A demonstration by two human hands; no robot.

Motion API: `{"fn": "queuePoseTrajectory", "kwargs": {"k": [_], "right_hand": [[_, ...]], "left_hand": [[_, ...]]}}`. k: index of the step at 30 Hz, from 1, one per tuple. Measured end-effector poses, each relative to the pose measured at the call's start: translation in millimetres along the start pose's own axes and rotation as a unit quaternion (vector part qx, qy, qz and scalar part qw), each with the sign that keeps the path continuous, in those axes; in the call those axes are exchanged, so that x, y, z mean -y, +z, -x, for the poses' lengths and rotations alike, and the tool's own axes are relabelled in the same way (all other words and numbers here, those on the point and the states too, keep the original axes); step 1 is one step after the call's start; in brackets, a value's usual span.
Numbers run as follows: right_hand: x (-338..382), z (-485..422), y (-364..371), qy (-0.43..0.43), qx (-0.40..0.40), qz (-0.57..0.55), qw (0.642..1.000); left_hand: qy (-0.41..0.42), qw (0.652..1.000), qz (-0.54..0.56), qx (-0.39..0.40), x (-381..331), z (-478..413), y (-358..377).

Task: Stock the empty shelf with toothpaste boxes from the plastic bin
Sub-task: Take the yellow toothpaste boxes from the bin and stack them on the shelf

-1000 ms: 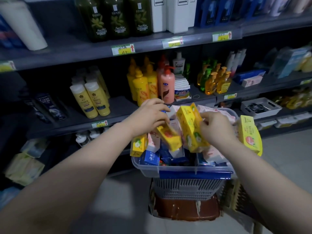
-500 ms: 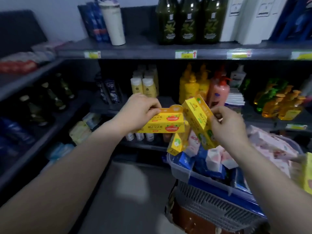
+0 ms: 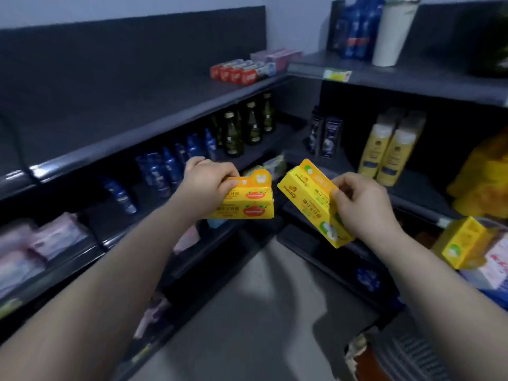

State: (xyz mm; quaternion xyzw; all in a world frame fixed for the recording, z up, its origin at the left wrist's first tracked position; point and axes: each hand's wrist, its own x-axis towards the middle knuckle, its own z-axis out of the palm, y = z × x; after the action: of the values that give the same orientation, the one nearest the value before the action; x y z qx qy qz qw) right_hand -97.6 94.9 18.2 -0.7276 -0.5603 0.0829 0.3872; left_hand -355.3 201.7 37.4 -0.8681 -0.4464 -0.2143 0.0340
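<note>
My left hand [image 3: 210, 185] grips yellow toothpaste boxes with red labels [image 3: 247, 204], held level in mid-air. My right hand [image 3: 362, 207] grips yellow toothpaste boxes with green labels [image 3: 310, 199], tilted down to the right. Both hands hover in front of the corner where two shelf units meet. The dark top shelf [image 3: 115, 105] on the left is mostly bare, with red toothpaste boxes [image 3: 239, 74] and pale ones lined up at its far end. At the right edge, another yellow box [image 3: 461, 243] stands among pink and blue packs; the bin's rim is barely visible.
Blue bottles [image 3: 165, 171] and dark green bottles [image 3: 247, 125] fill the left unit's middle shelf; pink packs [image 3: 49, 237] lie lower left. Yellow bottles [image 3: 390, 149] and a white tumbler [image 3: 393, 31] stand on the right unit. A grey basket [image 3: 412, 358] is at the bottom right. Grey floor lies between.
The view has swung left, away from the bin toward the left shelf unit. Both hands have lifted their boxes out of the bin and carried them leftward, now held apart.
</note>
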Motion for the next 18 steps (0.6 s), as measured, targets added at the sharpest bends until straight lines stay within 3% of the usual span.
{"fn": "queuePoseTrajectory", "kwargs": {"k": [9,14,18], "right_hand": [[202.9,49.7,143.7,-0.135,0.090,-0.055,0.985],[318.2,94.4,220.6,-0.218,0.132,-0.108,0.961],[402.9,134.6,275.9,-0.292,0.192,-0.141,0.926]], "left_hand": [[-0.174,0.976,-0.109,-0.074,177.9,180.3,-125.8],[-0.278,0.935,-0.183,-0.125,252.8,295.8,-200.8],[-0.378,0.883,-0.241,-0.138,291.6,381.6,-251.5]]}}
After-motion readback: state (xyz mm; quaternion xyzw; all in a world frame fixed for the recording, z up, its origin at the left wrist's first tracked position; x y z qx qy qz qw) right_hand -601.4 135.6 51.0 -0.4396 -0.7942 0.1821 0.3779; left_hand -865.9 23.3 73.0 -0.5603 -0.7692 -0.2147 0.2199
